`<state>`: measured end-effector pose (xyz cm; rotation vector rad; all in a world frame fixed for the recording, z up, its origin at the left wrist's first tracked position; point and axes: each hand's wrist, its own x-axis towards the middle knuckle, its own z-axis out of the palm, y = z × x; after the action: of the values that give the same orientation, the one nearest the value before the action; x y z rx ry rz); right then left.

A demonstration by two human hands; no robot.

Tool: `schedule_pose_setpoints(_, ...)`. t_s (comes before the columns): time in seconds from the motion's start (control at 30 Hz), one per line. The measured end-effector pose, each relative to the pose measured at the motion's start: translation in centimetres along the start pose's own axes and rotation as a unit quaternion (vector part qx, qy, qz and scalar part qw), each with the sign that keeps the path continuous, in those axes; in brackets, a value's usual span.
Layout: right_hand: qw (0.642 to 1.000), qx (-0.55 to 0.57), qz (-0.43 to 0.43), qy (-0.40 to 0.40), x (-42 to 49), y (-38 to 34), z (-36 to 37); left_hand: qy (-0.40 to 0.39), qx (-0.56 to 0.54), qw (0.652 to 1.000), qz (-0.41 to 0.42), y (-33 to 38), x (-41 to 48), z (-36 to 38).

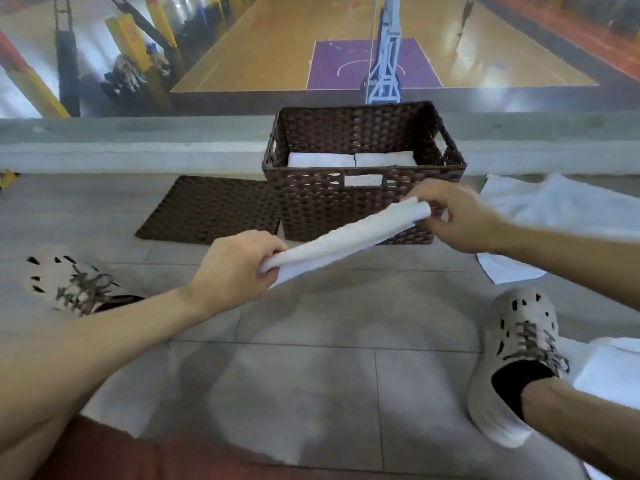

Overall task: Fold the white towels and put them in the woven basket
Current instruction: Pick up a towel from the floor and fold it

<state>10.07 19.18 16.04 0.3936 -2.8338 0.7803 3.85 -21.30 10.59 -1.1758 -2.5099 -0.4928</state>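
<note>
Far left of the left grip, a pale perforated shoe point(69, 285) is seen on the tiled floor point(311, 375). Beyond that grip and slightly to its left, a flat dark woven mat point(207, 209) is laid on the floor, just beside the woven basket point(311, 202).

The near end of a folded white towel point(343, 237) is held by the left hand point(235, 268), with the fingers curled round it and the thumb on top. The towel is stretched as a long narrow band between the 2 grips, clear of the floor and rising toward the right.

Behind the band, the basket is stood upright on the floor. Inside it, 2 folded towels point(322, 159) are laid side by side, and white cloth shows through the slot in the front wall.

The far end of the band is pinched by the right hand point(460, 220), in front of the basket's front right corner.

Right of the right grip, an unfolded white towel point(561, 206) is spread on the floor. Nearer than that grip, a second shoe point(519, 358) is seen, with another white cloth point(609, 368) just beside it.
</note>
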Motion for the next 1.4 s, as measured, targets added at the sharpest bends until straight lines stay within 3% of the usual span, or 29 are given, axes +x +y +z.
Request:
schedule_pose_setpoints(0.07, 0.995, -0.09, -0.038, -0.036, -4.2, 2.5, 3.5, -0.048, 0.007, 0.997, 0.053, 0.4, -2.5, 3.6)
schedule_pose_setpoints(0.13, 0.948, -0.227, -0.052, -0.216, -7.6, 5.3, 7.3, -0.199, -0.018, 0.978, 0.053, 0.9, -5.6, 8.5)
schedule_pose_setpoints(0.17, 0.908, -0.271, -0.007, -0.319, -9.0, 6.4, 9.3, -0.285, -0.027, 0.957, 0.035, 1.1, -7.2, 10.6)
schedule_pose_setpoints(0.2, 0.882, -0.287, 0.058, -0.37, -10.2, 7.4, 11.3, -0.348, -0.028, 0.937, 0.022, 1.3, -8.5, 12.4)
schedule_pose_setpoints(0.27, 0.905, -0.221, 0.207, -0.3, -11.5, 8.2, 14.1, -0.354, -0.043, 0.934, 0.015, 1.5, -10.0, 14.7)
schedule_pose_setpoints(0.33, 0.92, -0.132, 0.325, -0.177, -11.1, 7.9, 16.0, -0.241, -0.055, 0.969, -0.004, 1.4, -9.6, 15.7)
schedule_pose_setpoints(0.4, 0.897, -0.069, 0.421, -0.118, -9.9, 6.8, 17.5, -0.159, -0.023, 0.986, -0.049, 0.8, -8.5, 16.0)
schedule_pose_setpoints(0.43, 0.876, -0.045, 0.467, -0.109, -9.2, 6.2, 18.2, -0.163, 0.003, 0.984, -0.071, 0.5, -8.3, 16.2)
schedule_pose_setpoints(0.57, 0.809, 0.048, 0.579, -0.092, -7.3, 5.7, 21.3, -0.315, 0.074, 0.942, -0.083, -0.5, -10.3, 18.0)
schedule_pose_setpoints(0.63, 0.793, 0.068, 0.593, -0.119, -7.0, 5.9, 21.7, -0.301, 0.079, 0.947, -0.079, 0.2, -10.9, 18.2)
schedule_pose_setpoints(0.77, 0.776, 0.1, 0.61, -0.125, -6.9, 6.2, 20.9, -0.244, 0.061, 0.968, 0.006, 2.5, -11.4, 18.3)
schedule_pose_setpoints(1.1, 0.753, 0.162, 0.625, -0.129, -7.3, 6.3, 20.2, -0.201, 0.055, 0.97, 0.122, 2.9, -11.5, 18.8)
schedule_pose_setpoints(1.23, 0.768, 0.15, 0.613, -0.108, -7.2, 5.9, 19.8, -0.214, 0.03, 0.973, 0.083, 3.0, -10.8, 18.6)
schedule_pose_setpoints(1.4, 0.719, 0.269, 0.632, -0.106, -7.5, 5.9, 19.4, -0.254, 0.045, 0.965, 0.052, 3.7, -9.2, 19.5)
